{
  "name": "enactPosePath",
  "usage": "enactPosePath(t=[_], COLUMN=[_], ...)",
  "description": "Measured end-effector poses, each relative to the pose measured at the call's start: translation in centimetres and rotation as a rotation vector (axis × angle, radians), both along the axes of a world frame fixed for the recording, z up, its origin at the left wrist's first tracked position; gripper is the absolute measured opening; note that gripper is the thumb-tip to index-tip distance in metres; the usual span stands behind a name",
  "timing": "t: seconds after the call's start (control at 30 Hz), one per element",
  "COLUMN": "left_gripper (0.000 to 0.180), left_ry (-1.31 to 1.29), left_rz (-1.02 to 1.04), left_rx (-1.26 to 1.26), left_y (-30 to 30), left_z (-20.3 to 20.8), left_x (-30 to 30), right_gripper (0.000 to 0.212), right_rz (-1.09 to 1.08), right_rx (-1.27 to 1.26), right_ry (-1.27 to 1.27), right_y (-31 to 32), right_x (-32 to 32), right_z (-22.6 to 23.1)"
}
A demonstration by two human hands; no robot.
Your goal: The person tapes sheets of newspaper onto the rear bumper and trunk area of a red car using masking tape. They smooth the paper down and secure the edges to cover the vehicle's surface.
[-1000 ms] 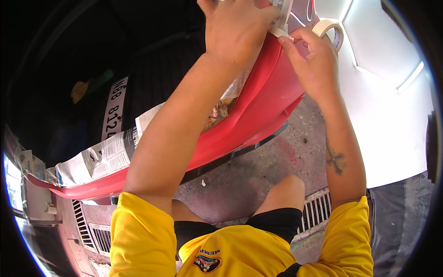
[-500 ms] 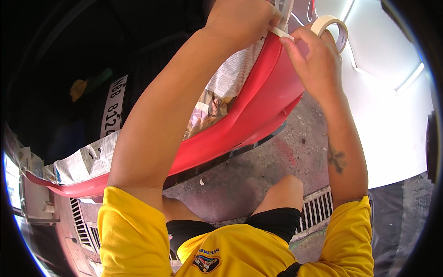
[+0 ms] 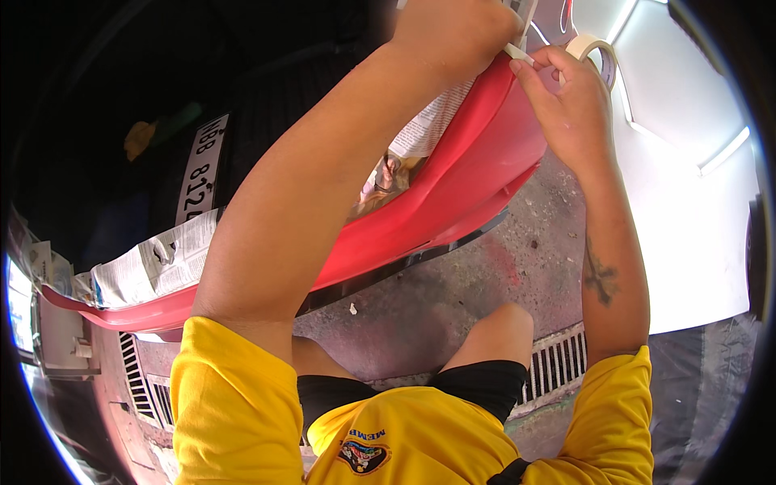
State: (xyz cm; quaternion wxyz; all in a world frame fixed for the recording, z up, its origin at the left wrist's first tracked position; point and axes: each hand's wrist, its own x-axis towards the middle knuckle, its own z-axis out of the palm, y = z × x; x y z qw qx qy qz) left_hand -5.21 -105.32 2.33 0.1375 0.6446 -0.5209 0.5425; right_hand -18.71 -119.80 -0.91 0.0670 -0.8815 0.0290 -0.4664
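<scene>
A red car bumper (image 3: 477, 174) curves across the view, with newspaper sheets (image 3: 428, 125) along its inner edge. At its far right end my right hand (image 3: 575, 109) pinches a short strip of cream masking tape (image 3: 518, 54) between thumb and forefinger. The roll of masking tape (image 3: 584, 47) sits at the fingers of this same hand. My left hand (image 3: 465, 32) is closed at the strip's other end, right over the bumper's edge; its fingertips are mostly hidden behind the hand.
More newspaper (image 3: 153, 271) covers the bumper's left part, beside a number plate (image 3: 200, 170) on the dark car body. Below lies a stained concrete floor (image 3: 396, 323) with a metal drain grate (image 3: 554, 368). A bright white panel (image 3: 687, 242) stands at the right.
Both hands have shifted slightly to the right along the bumper's far end, still holding the tape strip. The view has shifted a little too.
</scene>
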Motion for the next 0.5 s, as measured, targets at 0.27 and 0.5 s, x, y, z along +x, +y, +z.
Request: enactPosePath(t=[0.27, 0.5], left_gripper=[0.017, 0.023], left_ry=[0.04, -0.098], left_rz=[0.018, 0.038], left_rx=[0.107, 0.252], left_y=[-0.1, 1.0], left_z=[0.5, 2.3], left_x=[-0.5, -0.7], right_gripper=[0.029, 0.03], right_rz=[0.043, 0.03], right_rx=[-0.002, 0.15], right_ry=[-0.04, 0.057], right_y=[-0.6, -0.2], right_x=[0.0, -0.5], right_z=[-0.3, 0.1])
